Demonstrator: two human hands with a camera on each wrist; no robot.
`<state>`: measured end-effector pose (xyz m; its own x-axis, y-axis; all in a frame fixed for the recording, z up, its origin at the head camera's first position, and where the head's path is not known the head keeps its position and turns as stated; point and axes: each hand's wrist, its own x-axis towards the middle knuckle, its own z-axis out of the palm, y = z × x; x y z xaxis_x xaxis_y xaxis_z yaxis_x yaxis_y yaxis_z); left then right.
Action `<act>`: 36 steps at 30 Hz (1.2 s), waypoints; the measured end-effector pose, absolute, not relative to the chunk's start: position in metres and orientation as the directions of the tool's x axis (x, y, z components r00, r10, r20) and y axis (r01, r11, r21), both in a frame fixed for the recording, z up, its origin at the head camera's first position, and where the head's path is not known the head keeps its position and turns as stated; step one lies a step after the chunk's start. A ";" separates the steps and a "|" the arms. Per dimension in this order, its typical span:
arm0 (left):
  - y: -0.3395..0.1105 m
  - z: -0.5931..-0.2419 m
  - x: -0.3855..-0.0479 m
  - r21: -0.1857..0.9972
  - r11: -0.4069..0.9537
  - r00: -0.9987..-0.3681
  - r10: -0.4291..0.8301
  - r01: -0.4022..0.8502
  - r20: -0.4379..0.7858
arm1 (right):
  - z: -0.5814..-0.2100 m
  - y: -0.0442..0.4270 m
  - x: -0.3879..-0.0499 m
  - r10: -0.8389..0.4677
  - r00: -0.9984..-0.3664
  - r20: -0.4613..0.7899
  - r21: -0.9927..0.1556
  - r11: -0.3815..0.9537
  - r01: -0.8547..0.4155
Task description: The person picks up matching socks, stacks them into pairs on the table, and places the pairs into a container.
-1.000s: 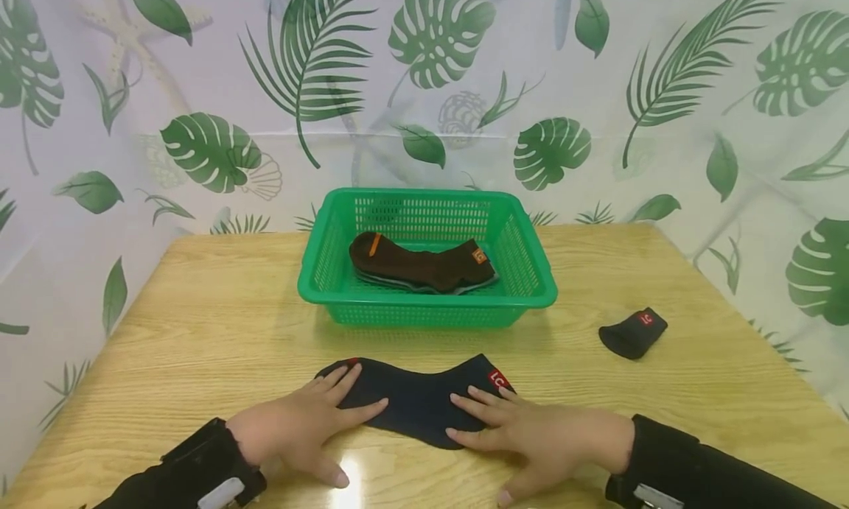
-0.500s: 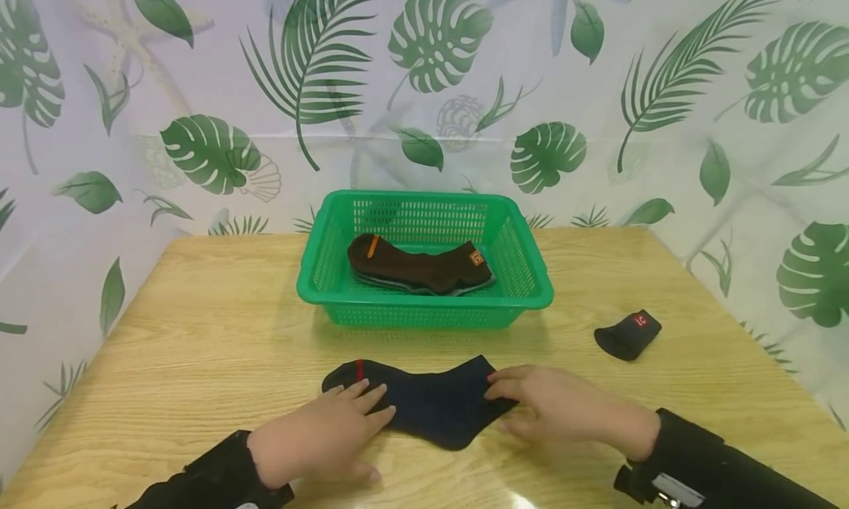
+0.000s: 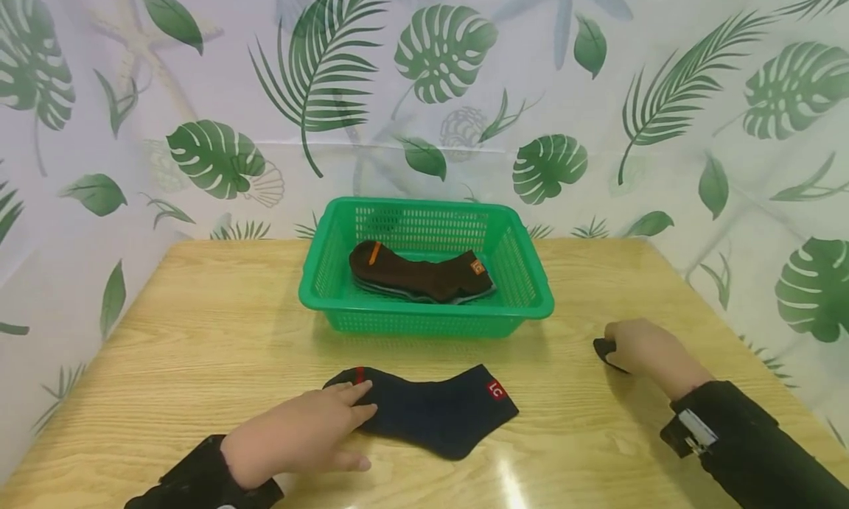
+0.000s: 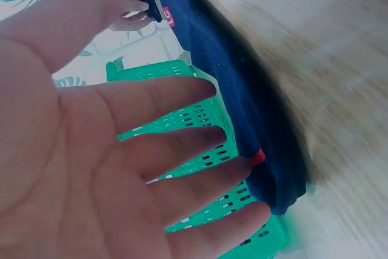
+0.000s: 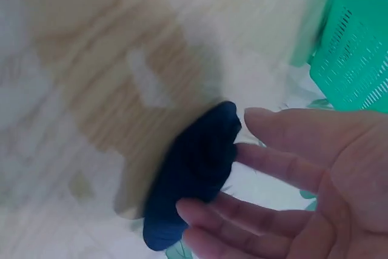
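A navy ankle sock (image 3: 431, 413) with a red toe stripe and a red cuff label lies flat on the table. The fingertips of my left hand (image 3: 298, 428) rest on its toe end, fingers spread and straight. In the left wrist view the left palm (image 4: 79, 168) faces the camera, beside the navy sock (image 4: 236, 83). Over at the right, my right hand (image 3: 653, 350) grips a small, bunched dark sock (image 3: 606, 352), mostly hidden under it in the head view. In the right wrist view several fingers curl about this dark sock (image 5: 194, 162), the thumb near its edge.
A green plastic basket (image 3: 424, 325) stands behind the flat sock. Inside lies a brown sock (image 3: 424, 275) with an orange label, on top of something greyish. A leaf-patterned cloth (image 3: 411, 89) hangs behind the wooden table (image 3: 219, 310).
My right hand has left the navy sock's cuff and moved right, onto the bunched dark sock. The left hand stays at the toe end, shifted slightly.
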<state>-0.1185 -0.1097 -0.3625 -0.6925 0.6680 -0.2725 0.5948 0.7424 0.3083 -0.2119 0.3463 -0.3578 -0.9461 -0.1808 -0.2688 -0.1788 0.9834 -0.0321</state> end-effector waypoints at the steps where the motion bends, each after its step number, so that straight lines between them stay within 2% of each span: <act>1: -0.110 -0.363 -0.118 0.310 0.740 -0.692 0.670 0.597 -0.268 | -0.360 0.346 -0.212 -0.193 -0.946 -0.259 -0.037 0.981 -0.190; 10: -0.108 -0.360 -0.122 0.381 0.714 -0.677 0.691 0.587 -0.252 | -0.367 0.311 -0.200 -0.360 -0.917 -0.172 -0.129 0.931 -0.342; 19: -0.114 -0.363 -0.121 0.415 0.702 -0.680 0.697 0.579 -0.228 | -0.336 0.271 -0.185 -0.429 -0.903 -0.018 -0.342 0.851 -0.398; 22: -0.113 -0.363 -0.124 0.435 0.687 -0.689 0.701 0.582 -0.186 | -0.323 0.255 -0.177 -0.481 -0.876 0.036 -0.374 0.806 -0.458; 26: -0.103 -0.362 -0.129 0.465 0.687 -0.727 0.675 0.558 -0.124 | -0.317 0.228 -0.166 -0.590 -0.801 0.107 -0.353 0.730 -0.585; 28: -0.094 -0.362 -0.131 0.532 0.674 -0.752 0.651 0.513 -0.100 | -0.317 0.215 -0.162 -0.639 -0.757 0.135 -0.343 0.687 -0.641; 31: -0.081 -0.361 -0.135 0.716 0.587 -0.785 0.613 0.378 -0.088 | -0.320 0.197 -0.156 -0.680 -0.715 0.161 -0.368 0.631 -0.683; 34: -0.069 -0.360 -0.137 0.900 0.397 -0.802 0.589 0.181 -0.098 | -0.323 0.182 -0.151 -0.704 -0.682 0.200 -0.414 0.570 -0.710; 36: -0.062 -0.359 -0.137 0.961 0.271 -0.809 0.576 0.050 -0.121 | -0.324 0.174 -0.149 -0.706 -0.672 0.222 -0.450 0.537 -0.713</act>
